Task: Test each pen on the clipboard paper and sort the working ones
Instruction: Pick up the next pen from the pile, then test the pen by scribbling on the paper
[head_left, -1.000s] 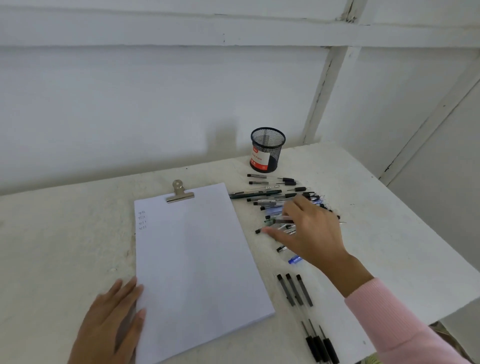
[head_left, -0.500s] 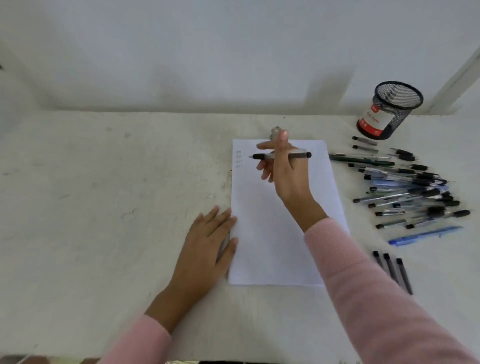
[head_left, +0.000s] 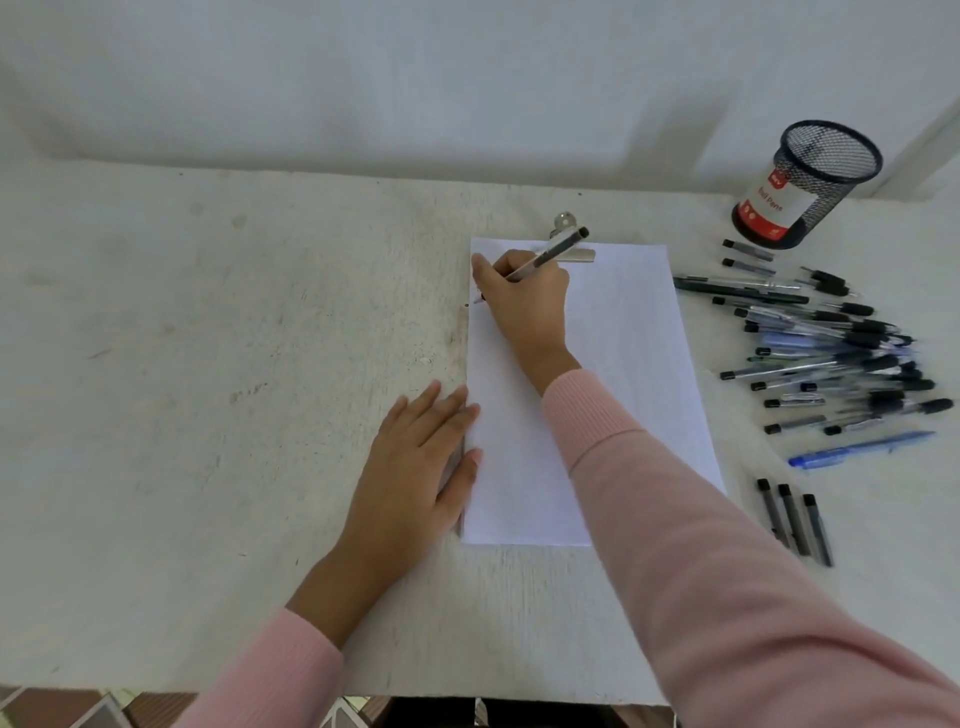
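Pen-testing turns on one slant: the pen (head_left: 558, 249) runs from its tip, low-left at the upper left corner of the paper (head_left: 634, 374), up-right to its cap over the clip (head_left: 566, 221). The right hand (head_left: 524, 301) is the grip, its fingers curled round the barrel near the tip. With the tip so close to the sheet's left edge, I judge strokes have room only rightward and downward. The left hand (head_left: 421, 467) lies flat, fingers straight, against that edge lower down. The pile of pens (head_left: 831, 353) and three pens set apart (head_left: 792, 519) lie right of the sheet on the counter (head_left: 208, 364), nearer the right hand.
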